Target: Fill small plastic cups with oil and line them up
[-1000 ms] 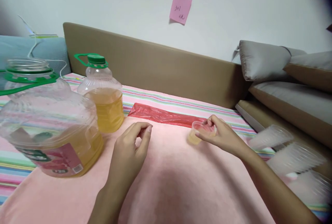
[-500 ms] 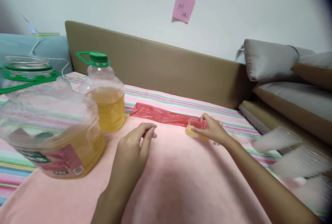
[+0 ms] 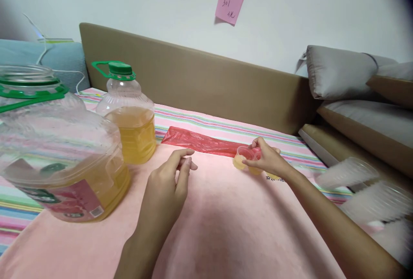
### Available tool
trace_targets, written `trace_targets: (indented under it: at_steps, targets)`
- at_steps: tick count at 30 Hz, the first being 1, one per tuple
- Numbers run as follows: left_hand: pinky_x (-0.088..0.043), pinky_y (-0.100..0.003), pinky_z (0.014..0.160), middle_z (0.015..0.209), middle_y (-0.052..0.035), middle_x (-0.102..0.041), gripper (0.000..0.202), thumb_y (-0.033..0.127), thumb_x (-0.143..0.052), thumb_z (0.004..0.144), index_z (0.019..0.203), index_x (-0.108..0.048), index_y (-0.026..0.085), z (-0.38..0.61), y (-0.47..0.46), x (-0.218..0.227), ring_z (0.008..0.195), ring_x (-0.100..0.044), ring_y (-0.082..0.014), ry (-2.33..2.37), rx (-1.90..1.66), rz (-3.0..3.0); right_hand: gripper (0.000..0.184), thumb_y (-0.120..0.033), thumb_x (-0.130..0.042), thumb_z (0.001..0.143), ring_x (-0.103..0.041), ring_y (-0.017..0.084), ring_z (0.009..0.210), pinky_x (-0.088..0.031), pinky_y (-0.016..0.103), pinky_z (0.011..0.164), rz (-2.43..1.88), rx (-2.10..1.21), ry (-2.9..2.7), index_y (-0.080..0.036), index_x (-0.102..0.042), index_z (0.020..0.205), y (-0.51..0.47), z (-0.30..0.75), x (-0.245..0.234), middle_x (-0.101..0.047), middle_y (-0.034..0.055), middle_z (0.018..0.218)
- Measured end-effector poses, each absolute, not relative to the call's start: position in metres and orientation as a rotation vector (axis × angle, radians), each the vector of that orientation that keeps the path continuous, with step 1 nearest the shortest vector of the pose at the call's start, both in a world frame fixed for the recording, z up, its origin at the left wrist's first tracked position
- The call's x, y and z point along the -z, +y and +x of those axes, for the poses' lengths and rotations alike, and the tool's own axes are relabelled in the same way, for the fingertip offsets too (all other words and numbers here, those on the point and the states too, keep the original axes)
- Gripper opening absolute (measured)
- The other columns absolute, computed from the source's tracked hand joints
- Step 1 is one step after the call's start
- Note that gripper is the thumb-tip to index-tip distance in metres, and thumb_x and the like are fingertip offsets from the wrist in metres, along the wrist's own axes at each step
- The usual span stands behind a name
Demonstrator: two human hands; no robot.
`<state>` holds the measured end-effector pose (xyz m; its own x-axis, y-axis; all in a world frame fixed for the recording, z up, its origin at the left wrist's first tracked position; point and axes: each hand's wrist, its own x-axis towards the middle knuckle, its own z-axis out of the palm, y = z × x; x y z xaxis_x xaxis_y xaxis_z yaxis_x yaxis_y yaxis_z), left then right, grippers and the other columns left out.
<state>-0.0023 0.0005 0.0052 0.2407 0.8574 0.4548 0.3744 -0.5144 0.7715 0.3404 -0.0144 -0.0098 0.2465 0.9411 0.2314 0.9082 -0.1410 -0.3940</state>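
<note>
Shifted towards the bag (image 3: pixel 200 141) since earlier, the cup (image 3: pixel 239 162) sits before its right end, pinched by my right hand (image 3: pixel 268 157), left hand (image 3: pixel 167 182) loosely curled around nothing; I judge the cup light, flimsy, slosh-prone, best gripped near the rim.

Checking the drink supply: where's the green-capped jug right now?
In the head view, the green-capped jug stands left of centre, partly behind the open jug and left of the red plastic bag.
</note>
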Motion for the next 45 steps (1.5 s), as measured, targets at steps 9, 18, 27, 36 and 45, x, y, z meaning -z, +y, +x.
trace_targets:
  at_steps: [9,18,27,36,45]
  targets:
    - [-0.043,-0.025,0.061,0.087,0.0055,-0.076,0.018,0.035,-0.054,0.100,0.116,-0.062,0.031,0.000,-0.002,-0.008,0.085,-0.073,-0.0157,1.121,-1.226,1.973,0.080,-0.057,-0.079,0.075,-0.063,0.036,0.111,-0.025,0.059,0.109,-2.026,-0.207,-1.672,-0.029,-0.035,0.136,-0.019,0.344,0.012,-0.065,0.0101,0.129]
    - [-0.044,-0.028,0.067,0.090,0.0027,-0.074,0.019,0.037,-0.054,0.100,0.117,-0.061,0.030,-0.001,-0.002,-0.007,0.088,-0.071,-0.0183,1.108,-1.185,1.950,0.090,-0.046,-0.079,0.076,-0.058,0.039,0.123,-0.019,0.065,0.115,-2.032,-0.262,-1.691,-0.029,-0.031,0.149,-0.024,0.339,0.007,-0.061,0.0109,0.139]
    - [-0.043,-0.029,0.066,0.090,0.0028,-0.073,0.020,0.038,-0.054,0.100,0.117,-0.061,0.030,-0.001,-0.002,-0.006,0.085,-0.070,-0.0186,1.135,-1.152,1.947,0.090,-0.047,-0.081,0.077,-0.059,0.040,0.122,-0.022,0.064,0.114,-2.064,-0.259,-1.684,-0.028,-0.033,0.151,-0.027,0.339,0.006,-0.067,0.0102,0.122]
    - [-0.044,-0.028,0.067,0.090,0.0030,-0.073,0.022,0.039,-0.052,0.101,0.120,-0.059,0.031,0.000,0.000,-0.006,0.087,-0.071,-0.0190,1.142,-1.130,1.969,0.093,-0.065,-0.079,0.076,-0.051,0.038,0.133,-0.036,0.056,0.113,-1.850,-0.156,-1.623,-0.028,-0.039,0.151,-0.041,0.340,-0.005,-0.057,0.0124,0.142]
    - [-0.050,-0.031,0.072,0.087,0.0000,-0.076,0.029,0.044,-0.041,0.104,0.120,-0.058,0.027,-0.004,0.007,-0.003,0.080,-0.073,-0.0212,1.162,-1.088,2.092,0.044,-0.057,-0.050,0.108,-0.055,0.021,0.062,-0.043,0.032,0.059,-1.609,-0.156,-1.341,-0.024,-0.068,0.084,-0.162,0.310,0.023,-0.057,0.0015,0.070]
